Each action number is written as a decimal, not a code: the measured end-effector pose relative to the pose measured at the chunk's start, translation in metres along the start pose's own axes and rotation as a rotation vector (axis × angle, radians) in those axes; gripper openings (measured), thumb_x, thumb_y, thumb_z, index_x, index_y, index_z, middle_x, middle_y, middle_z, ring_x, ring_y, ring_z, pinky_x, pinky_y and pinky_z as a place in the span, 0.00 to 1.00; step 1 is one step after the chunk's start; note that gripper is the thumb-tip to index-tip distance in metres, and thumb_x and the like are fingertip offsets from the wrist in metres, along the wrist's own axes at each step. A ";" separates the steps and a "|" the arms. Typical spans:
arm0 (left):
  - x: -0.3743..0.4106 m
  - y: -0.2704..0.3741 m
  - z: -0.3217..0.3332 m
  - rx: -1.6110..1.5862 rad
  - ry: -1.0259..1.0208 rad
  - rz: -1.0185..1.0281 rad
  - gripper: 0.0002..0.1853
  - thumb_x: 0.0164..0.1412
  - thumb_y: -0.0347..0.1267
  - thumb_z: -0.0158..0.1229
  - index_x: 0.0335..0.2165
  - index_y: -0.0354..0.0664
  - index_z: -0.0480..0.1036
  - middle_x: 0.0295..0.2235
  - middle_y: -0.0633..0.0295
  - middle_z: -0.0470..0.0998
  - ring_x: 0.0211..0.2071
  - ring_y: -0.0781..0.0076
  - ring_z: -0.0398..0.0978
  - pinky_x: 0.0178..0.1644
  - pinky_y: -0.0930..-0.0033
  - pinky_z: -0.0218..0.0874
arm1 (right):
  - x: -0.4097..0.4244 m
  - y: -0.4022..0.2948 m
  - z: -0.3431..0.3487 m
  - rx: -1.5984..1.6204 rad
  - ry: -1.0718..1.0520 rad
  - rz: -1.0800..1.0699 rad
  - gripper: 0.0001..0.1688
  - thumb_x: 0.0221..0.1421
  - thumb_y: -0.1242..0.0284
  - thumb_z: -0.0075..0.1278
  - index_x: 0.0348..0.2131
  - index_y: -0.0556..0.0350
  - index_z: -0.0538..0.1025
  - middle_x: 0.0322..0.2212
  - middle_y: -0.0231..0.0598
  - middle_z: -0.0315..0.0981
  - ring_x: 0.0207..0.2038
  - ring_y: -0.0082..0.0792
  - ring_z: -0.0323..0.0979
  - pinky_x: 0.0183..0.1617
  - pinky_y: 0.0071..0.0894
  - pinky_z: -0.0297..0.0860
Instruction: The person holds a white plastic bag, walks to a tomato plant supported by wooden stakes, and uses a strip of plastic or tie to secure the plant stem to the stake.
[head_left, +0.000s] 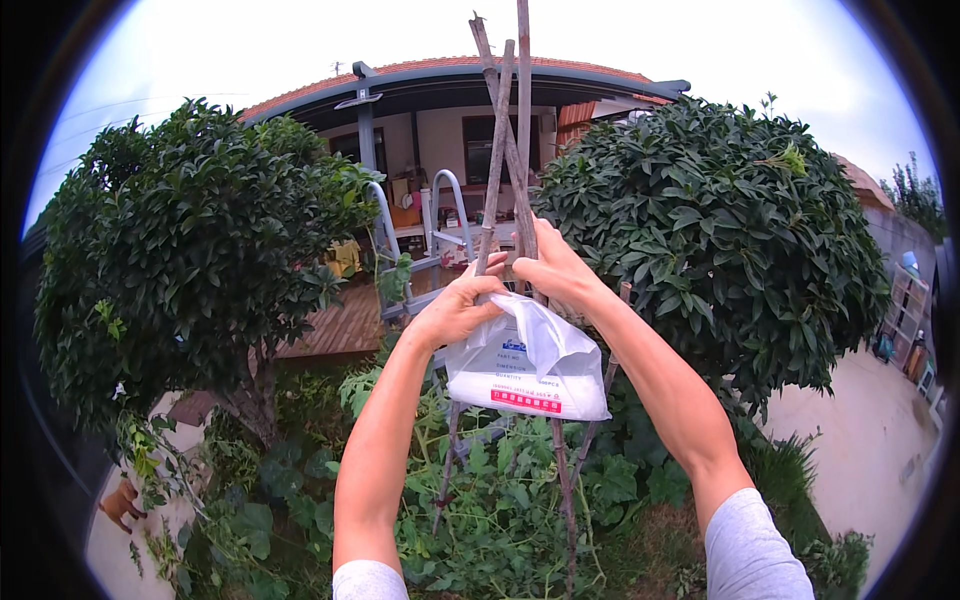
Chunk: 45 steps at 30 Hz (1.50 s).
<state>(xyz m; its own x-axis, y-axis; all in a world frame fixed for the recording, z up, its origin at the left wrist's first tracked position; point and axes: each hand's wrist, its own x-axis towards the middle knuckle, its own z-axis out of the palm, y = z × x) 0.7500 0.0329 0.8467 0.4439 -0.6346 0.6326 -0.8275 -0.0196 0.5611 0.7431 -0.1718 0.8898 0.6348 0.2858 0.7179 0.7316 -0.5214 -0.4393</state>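
My left hand (459, 301) pinches the top of a clear plastic bag (525, 367) between thumb and fingers. White contents lie along the bag's bottom; its front bears printed writing and a red strip. The fingers of this hand also reach behind a thin wooden stake (496, 150). My right hand (553, 262) is closed around a second wooden stake (517, 176), just above and right of the bag. A third, straight stake (524, 67) rises beside these two. The stakes cross above my hands, and their lower parts pass behind the bag into tomato-like plants (495, 480).
A metal ladder (450, 195) stands behind the stakes. Leafy trees (202, 225) (720, 240) flank them. Beyond is a house with a tiled roof (450, 67) and a wooden deck (330, 322). A brown dog (122, 505) is on the paving at lower left.
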 end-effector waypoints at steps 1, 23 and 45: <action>-0.002 0.002 -0.002 0.003 -0.002 0.012 0.06 0.54 0.25 0.59 0.34 0.41 0.76 0.60 0.52 0.55 0.63 0.60 0.51 0.61 0.63 0.49 | 0.001 -0.005 0.001 0.031 -0.038 0.029 0.50 0.43 0.69 0.49 0.61 0.70 0.48 0.46 0.61 0.63 0.49 0.51 0.63 0.55 0.39 0.61; -0.014 0.020 -0.014 0.040 0.049 0.064 0.06 0.52 0.22 0.60 0.32 0.40 0.78 0.63 0.53 0.51 0.61 0.57 0.57 0.60 0.57 0.53 | -0.007 -0.031 -0.009 0.269 -0.070 0.090 0.38 0.39 0.77 0.51 0.52 0.66 0.57 0.45 0.49 0.63 0.44 0.33 0.67 0.43 0.33 0.69; -0.019 0.025 -0.016 0.047 0.005 -0.065 0.07 0.55 0.21 0.56 0.34 0.37 0.75 0.60 0.57 0.56 0.54 0.65 0.66 0.57 0.64 0.57 | -0.014 -0.058 -0.004 0.491 -0.287 -0.032 0.54 0.40 0.82 0.46 0.65 0.52 0.41 0.55 0.52 0.54 0.57 0.40 0.59 0.61 0.40 0.55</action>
<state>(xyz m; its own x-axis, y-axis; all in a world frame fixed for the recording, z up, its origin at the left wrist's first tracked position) 0.7266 0.0568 0.8568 0.4987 -0.6273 0.5981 -0.8120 -0.0967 0.5756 0.6914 -0.1485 0.9072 0.6022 0.5384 0.5894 0.7379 -0.0936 -0.6684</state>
